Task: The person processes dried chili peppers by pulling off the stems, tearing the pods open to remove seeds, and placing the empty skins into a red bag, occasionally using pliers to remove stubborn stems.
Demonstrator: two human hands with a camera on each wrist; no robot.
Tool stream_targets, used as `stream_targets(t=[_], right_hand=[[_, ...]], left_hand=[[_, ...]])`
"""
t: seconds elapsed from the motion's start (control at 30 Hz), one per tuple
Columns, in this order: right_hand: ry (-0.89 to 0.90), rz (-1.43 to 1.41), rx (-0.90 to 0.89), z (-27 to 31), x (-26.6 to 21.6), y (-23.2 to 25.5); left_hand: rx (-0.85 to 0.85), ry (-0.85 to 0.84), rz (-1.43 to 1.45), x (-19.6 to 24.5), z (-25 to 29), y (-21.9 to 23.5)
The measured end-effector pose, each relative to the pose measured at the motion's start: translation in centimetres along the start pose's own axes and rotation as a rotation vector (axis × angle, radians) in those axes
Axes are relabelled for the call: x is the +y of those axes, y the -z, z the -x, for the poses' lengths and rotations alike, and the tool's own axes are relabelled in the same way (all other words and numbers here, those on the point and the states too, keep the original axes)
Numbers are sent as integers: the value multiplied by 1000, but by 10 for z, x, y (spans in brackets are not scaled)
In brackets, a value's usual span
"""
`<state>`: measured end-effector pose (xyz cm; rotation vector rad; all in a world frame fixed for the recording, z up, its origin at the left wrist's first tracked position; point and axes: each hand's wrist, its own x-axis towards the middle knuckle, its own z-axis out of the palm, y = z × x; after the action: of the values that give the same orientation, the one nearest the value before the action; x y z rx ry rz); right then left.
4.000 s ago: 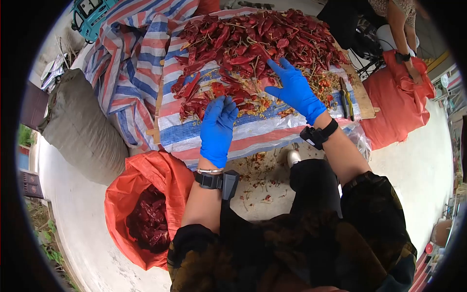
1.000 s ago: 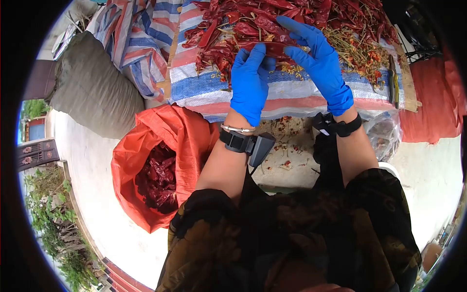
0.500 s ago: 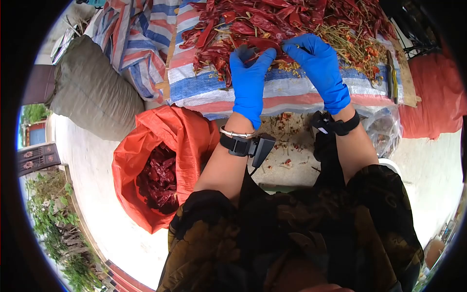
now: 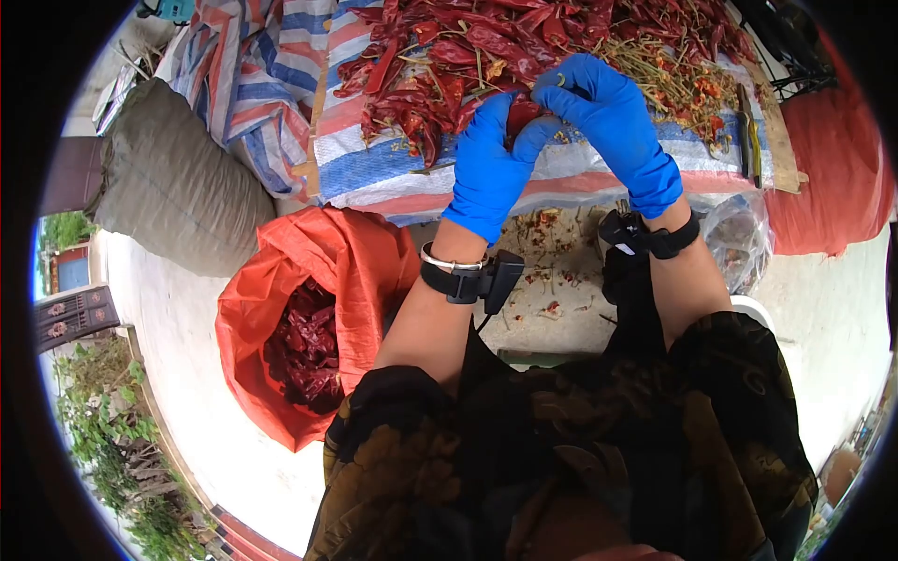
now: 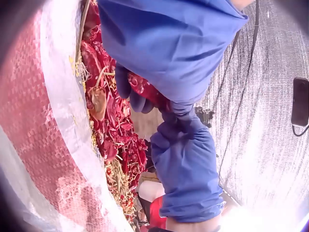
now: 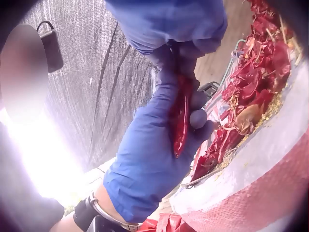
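Note:
My blue-gloved left hand (image 4: 488,168) grips a dried red chili pepper (image 4: 522,114) over the near edge of the pile. In the right wrist view the pepper (image 6: 181,118) lies lengthwise along the left hand's curled fingers. My right hand (image 4: 613,126), gloved in blue too, pinches the pepper's stem end, its fingertips right against those of the left hand. The stem end itself is mostly hidden between the fingers. Behind the hands spreads a heap of dried chili peppers (image 4: 458,51), with loose stems and seeds (image 4: 669,84) to its right.
Striped plastic sheeting (image 4: 365,173) covers the table. An open red sack (image 4: 365,266) with chilies inside stands at lower left, near a full grey sack (image 4: 178,187). Yellow-handled pliers (image 4: 750,140) lie at the table's right, beside another red sack (image 4: 832,178). Scraps litter the floor (image 4: 547,313).
Four seconds ago the hands were apart with spread fingers over the pile. Then they held a pepper between them; now they are closer together, with the right fingers curled in at its end.

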<state>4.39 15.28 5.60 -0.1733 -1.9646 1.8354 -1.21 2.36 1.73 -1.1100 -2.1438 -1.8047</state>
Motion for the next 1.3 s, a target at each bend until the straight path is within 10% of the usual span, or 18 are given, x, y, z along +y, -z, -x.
stream_targets(t=[0.13,0.3,0.4,0.63,0.8,0.83,1.0,1.2,1.27,1.3], right_hand=[[-41,-33,17,1,12,4],[-556,-1150,-258,0,42,11],[-670,-1030,171,9,11,-11],[-596,-1401,-96,16,31,-5],[11,144,116,2,13,9],[29,426,172,5,0,5],[26,651,12,7,19,16],[-604,-845,24,3,44,32],[-641,-1114,80,8,44,19],[-704,-939,392,2,25,4]], left_hand=[[-111,207,193,-7,5,1],[-59,237,515,0,6,-3],[-21,218,480,3,8,-4],[83,252,484,6,9,-9],[-15,433,558,1,8,-21],[18,93,65,-3,9,-21],[-158,219,-229,2,9,-13],[-31,-9,80,-5,4,-23],[-10,65,322,8,3,-20],[16,103,349,2,8,-24]])
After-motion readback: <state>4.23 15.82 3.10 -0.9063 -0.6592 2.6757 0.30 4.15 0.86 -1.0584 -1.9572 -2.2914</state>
